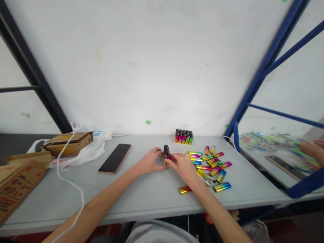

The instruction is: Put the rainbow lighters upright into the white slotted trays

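Observation:
My left hand (150,161) curves around the left side of a small group of upright lighters (166,149) with black tops, thumb in front and fingers behind, steadying it. My right hand (182,164) pinches a pink metallic lighter (169,156) at the front of that group. Part of the group and its base are hidden behind my fingers. Right of my right hand, several shiny multicoloured lighters (216,162) lie scattered on the grey table (141,199). One gold-and-red lighter (185,190) lies closer to the front edge, partly under my right forearm.
A filled block of upright lighters (183,137) stands near the wall. To the left lie a phone (115,158), a cardboard box (68,143) on a white plastic bag and an open carton (22,182). A white cable (71,180) crosses my left forearm. Another person's hand (312,150) shows beyond the blue frame (255,77).

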Action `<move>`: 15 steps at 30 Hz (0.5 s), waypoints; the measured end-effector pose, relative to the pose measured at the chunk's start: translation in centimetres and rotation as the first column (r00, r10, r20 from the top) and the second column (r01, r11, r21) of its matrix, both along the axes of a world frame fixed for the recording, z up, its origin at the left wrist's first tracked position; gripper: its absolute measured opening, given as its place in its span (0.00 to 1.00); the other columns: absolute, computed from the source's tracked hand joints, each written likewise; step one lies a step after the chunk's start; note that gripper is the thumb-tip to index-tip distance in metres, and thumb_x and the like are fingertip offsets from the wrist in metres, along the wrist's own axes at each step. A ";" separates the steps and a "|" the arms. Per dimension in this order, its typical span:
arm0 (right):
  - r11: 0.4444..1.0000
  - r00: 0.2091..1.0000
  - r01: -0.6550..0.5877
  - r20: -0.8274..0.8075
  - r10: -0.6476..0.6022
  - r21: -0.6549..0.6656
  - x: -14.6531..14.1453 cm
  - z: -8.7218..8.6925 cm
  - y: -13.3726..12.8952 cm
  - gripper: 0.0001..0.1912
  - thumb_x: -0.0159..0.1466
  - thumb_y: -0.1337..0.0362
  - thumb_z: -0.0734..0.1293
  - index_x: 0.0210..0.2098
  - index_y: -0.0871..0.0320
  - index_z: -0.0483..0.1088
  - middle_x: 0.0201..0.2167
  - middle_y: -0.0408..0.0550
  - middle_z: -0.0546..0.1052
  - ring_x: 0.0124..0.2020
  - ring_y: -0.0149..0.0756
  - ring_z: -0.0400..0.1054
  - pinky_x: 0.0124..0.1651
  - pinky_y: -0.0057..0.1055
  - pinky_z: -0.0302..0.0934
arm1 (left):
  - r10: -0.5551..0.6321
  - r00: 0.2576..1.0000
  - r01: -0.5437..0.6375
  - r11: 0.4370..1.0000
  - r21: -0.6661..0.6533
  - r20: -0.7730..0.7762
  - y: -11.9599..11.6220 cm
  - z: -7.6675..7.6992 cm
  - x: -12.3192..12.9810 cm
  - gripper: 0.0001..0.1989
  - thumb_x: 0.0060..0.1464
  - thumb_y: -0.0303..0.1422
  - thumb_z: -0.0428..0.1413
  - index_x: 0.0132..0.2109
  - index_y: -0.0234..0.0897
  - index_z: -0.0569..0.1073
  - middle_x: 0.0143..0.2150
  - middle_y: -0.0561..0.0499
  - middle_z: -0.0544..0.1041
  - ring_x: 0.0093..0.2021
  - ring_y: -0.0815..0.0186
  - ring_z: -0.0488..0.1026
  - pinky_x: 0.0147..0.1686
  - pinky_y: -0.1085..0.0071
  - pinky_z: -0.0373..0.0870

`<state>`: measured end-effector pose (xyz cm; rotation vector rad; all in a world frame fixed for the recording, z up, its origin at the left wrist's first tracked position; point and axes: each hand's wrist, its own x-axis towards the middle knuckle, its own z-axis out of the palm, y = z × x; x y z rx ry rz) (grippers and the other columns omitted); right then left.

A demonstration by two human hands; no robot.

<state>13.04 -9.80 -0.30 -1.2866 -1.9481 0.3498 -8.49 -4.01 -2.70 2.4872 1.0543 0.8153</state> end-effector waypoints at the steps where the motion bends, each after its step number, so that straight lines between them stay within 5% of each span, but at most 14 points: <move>1: 1.000 1.000 0.003 0.003 -0.003 0.009 -0.1 -0.1 -0.1 0.19 0.69 0.43 0.70 0.33 0.51 0.79 0.34 0.54 0.82 0.40 0.49 0.77 0.43 0.38 0.67 | 0.002 1.000 -0.002 1.000 -0.001 0.002 0.0 0.0 0.0 0.27 0.51 0.47 0.70 0.54 0.41 0.79 0.57 0.42 0.77 0.57 0.50 0.77 0.64 0.55 0.74; 4: 1.000 1.000 -0.019 0.012 0.019 0.012 0.1 0.2 0.0 0.15 0.69 0.45 0.72 0.38 0.48 0.80 0.38 0.53 0.81 0.47 0.50 0.77 0.47 0.39 0.68 | -0.006 1.000 0.006 1.000 -0.004 -0.003 0.0 0.1 0.1 0.27 0.51 0.48 0.69 0.54 0.40 0.79 0.57 0.41 0.77 0.57 0.49 0.78 0.64 0.55 0.73; 7: 0.998 0.997 -0.057 0.048 0.058 -0.017 2.2 1.4 -0.1 0.17 0.68 0.47 0.73 0.43 0.54 0.80 0.40 0.53 0.81 0.42 0.48 0.76 0.48 0.41 0.69 | 0.000 1.000 0.000 1.000 0.000 -0.013 0.2 0.1 0.1 0.29 0.49 0.50 0.70 0.54 0.39 0.79 0.57 0.41 0.77 0.57 0.48 0.77 0.64 0.54 0.73; 9: 0.987 0.986 -0.118 0.106 0.129 -0.105 4.3 2.7 -0.5 0.16 0.68 0.50 0.73 0.42 0.57 0.80 0.38 0.52 0.82 0.37 0.44 0.75 0.46 0.40 0.69 | 0.008 1.000 -0.008 1.000 0.005 -0.021 0.4 0.1 0.1 0.30 0.49 0.50 0.70 0.54 0.38 0.79 0.58 0.40 0.77 0.57 0.47 0.78 0.64 0.54 0.73; 15: 0.896 0.899 -0.294 0.222 0.377 -0.332 7.8 6.5 -3.1 0.08 0.62 0.59 0.78 0.39 0.53 0.81 0.39 0.47 0.82 0.42 0.43 0.75 0.48 0.35 0.65 | -0.013 0.999 0.013 1.000 0.012 -0.036 0.6 0.4 -0.1 0.30 0.47 0.49 0.69 0.54 0.39 0.79 0.58 0.39 0.78 0.57 0.46 0.78 0.65 0.54 0.72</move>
